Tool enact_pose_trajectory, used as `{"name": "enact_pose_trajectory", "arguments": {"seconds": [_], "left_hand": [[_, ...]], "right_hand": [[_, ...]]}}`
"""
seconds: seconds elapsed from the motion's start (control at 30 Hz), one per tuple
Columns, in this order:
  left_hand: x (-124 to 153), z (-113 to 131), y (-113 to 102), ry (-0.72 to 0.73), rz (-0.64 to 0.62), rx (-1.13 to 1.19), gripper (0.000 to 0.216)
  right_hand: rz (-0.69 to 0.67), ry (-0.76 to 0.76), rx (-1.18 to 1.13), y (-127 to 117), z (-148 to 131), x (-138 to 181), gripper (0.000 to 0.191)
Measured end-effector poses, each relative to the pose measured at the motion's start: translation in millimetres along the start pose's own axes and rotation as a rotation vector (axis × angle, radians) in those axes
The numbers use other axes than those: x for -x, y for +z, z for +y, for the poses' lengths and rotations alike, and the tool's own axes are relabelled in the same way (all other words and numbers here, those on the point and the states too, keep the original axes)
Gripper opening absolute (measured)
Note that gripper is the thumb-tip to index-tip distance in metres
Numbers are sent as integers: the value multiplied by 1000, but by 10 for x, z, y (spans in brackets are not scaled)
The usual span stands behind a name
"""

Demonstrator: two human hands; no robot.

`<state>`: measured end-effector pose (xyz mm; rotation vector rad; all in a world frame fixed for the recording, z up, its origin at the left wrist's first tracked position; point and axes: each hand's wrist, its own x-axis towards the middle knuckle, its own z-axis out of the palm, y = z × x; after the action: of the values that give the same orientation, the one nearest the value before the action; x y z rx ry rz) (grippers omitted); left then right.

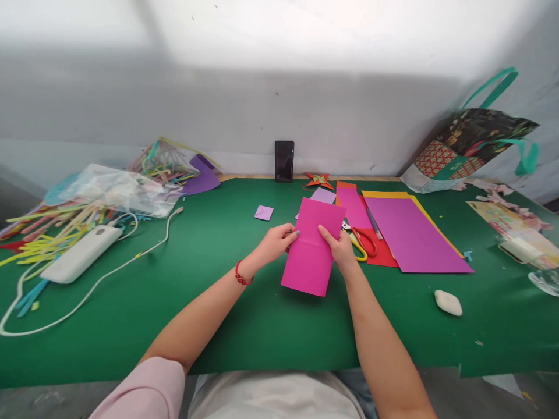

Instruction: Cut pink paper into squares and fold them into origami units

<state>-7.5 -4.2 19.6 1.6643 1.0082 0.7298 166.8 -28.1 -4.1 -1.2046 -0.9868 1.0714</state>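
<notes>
A bright pink sheet of paper (311, 253), with a faint crease across its middle, is held up above the green table. My left hand (279, 241) pinches its left edge between thumb and fingers. On the opposite edge my right hand (338, 244) grips it, the thumb lying on the front face and the other fingers behind. Just past my right hand lie scissors with red and yellow handles (365, 241), partly covered. A small folded lilac paper square (264, 213) rests on the table to the left of the pink sheet.
Purple paper (414, 233) over yellow sheets lies at right, beside a pen (373, 218). A phone (284, 161) leans on the wall near an orange paper star (319, 180). At left are a white power bank (82, 253), its cable and paper strips. A white case (448, 302) sits front right.
</notes>
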Motion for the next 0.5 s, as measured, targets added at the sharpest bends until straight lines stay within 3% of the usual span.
{"name": "enact_pose_trajectory", "arguments": {"seconds": [0.27, 0.5], "left_hand": [[236, -168, -47, -11, 91, -79, 25], [282, -196, -20, -38, 55, 70, 23]], "right_hand": [[-119, 124, 28, 132, -4, 75, 35], [-69, 116, 37, 145, 79, 64, 34]]}}
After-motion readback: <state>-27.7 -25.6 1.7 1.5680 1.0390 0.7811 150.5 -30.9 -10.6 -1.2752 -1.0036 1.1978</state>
